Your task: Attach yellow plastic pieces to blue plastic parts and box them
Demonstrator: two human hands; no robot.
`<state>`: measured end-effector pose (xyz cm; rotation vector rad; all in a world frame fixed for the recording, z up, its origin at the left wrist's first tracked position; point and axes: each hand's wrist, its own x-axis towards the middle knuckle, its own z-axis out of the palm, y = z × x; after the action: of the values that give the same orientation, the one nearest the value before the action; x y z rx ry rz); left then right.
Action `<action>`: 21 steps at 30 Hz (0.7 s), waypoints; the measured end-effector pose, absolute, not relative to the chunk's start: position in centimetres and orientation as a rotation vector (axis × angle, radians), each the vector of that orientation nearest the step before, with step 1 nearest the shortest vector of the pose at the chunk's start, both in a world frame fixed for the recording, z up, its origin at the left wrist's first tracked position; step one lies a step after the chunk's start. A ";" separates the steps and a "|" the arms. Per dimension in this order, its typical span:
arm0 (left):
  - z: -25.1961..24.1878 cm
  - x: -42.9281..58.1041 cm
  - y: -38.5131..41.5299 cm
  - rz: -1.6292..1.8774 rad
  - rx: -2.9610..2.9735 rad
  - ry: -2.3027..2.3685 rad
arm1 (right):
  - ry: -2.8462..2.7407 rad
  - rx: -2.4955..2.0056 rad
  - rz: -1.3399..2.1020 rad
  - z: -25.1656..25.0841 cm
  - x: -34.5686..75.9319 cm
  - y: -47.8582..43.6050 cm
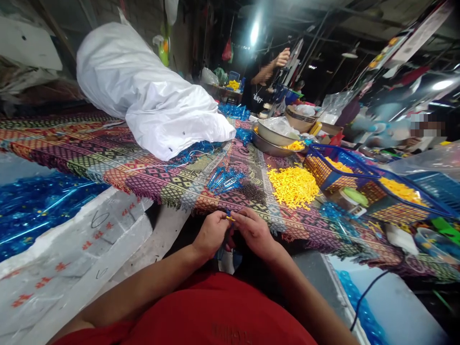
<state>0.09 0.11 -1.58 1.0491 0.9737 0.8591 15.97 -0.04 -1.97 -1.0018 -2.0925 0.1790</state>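
Observation:
Both my hands meet at the near edge of the cloth-covered table. My left hand [211, 235] is closed, pinching a small yellow plastic piece [230, 218] between thumb and fingertips. From the other side, the fingers of my right hand [256, 234] are pressed together on the same piece. A bit of blue shows just above it, too small to make out. Just beyond my hands lie a bundle of clear blue plastic pieces [225, 180] and a little heap of dark, tiny parts [253, 192]. To their right spreads a pile of yellow plastic pieces [293, 186].
A large white sack [154, 91] lies across the table at left. Blue-rimmed baskets [338, 167] and metal bowls [276, 136] stand at right. White foam boxes [118, 225] with blue pieces flank me below the table edge. A person in black [257, 91] is across the table.

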 end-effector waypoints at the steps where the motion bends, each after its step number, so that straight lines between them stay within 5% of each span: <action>1: -1.6 -0.1 0.2 0.856 1.038 0.975 | -2.052 -1.060 0.156 -1.9 16.6 0.6; 10: -1.5 -0.6 0.7 0.861 1.005 0.919 | -2.172 -1.902 -0.225 -1.6 21.0 6.6; 21: -1.2 -0.8 1.2 0.885 1.001 0.925 | -2.274 -1.752 -0.049 -1.2 21.4 7.3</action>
<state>-0.76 1.20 -1.22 1.0012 0.9250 0.8848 21.40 7.33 -1.19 -1.7517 -2.2740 -0.0492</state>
